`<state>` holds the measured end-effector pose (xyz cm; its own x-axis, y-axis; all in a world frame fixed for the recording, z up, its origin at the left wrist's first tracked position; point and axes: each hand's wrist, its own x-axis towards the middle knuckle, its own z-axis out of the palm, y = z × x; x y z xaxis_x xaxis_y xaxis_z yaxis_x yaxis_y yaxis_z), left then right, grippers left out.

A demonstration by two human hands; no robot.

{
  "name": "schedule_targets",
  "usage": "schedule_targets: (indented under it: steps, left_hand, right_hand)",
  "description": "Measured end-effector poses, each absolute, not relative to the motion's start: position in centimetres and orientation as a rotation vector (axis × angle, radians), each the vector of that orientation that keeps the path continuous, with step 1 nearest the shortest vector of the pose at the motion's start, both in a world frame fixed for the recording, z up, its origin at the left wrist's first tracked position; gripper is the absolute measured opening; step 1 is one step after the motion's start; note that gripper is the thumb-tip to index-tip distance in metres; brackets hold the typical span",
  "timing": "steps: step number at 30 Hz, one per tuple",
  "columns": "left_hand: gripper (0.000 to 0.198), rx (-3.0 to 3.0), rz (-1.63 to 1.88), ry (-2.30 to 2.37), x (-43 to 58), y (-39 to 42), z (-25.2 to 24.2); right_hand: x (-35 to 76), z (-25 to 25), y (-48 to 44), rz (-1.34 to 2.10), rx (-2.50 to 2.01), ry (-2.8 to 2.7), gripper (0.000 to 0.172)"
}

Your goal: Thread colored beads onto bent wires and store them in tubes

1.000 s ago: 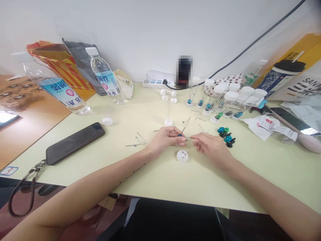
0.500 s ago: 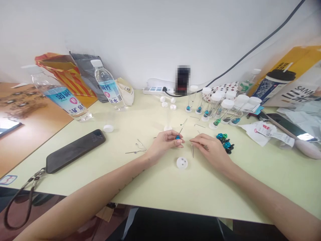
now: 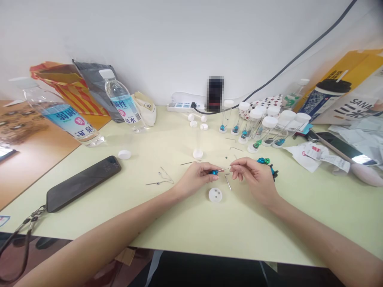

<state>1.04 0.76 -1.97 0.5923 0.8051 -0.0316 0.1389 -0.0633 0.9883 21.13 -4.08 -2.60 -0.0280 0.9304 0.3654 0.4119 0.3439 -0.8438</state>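
My left hand is closed around a small shiny blue part. A thin metal rod sticks out of it to the right. The fingertips of my right hand are pinched at the rod's far end; whether they also hold something tiny is hidden. Below the hands lie an L-shaped metal key and a round white cap with several small dark bits in it. Beside my right hand are more blue and green parts with black pieces, partly covered by the hand.
Several clear capped tubes stand at the back right. Loose rods lie left of my hands. A dark phone, two water bottles, a power strip, a lidded cup and paper scraps surround the work area.
The rod in the blue part has swung from upright to nearly level, pointing right. My right hand has come up to its end. The L-shaped key lies on the table, no longer beneath my right fingertips.
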Motion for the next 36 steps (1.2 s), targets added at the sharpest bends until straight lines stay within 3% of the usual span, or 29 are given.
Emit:
schedule_targets:
  steps: [7, 16, 27, 36]
  left_hand:
    - [0.022, 1.593, 0.663, 0.839, 1.1, 0.8, -2.0]
    - [0.015, 1.832, 0.792, 0.871, 0.8, 0.4, -1.8]
    - [0.011, 2.073, 0.908, 0.875, 0.4, -0.1, -1.4]
    - [0.013, 2.029, 0.884, 0.831, 0.4, 0.1, -1.2]
  right_hand:
    - [22.1, -2.3, -4.0, 0.295, -1.188, -1.891, 0.025]
    - [22.1, -2.0, -3.7, 0.284, -1.201, -1.840, 0.022]
    - [22.5, -1.3, -4.1, -0.119, -1.047, -2.021, 0.028]
    - [22.4, -1.3, -4.3, -0.219, -1.037, -2.006, 0.029]
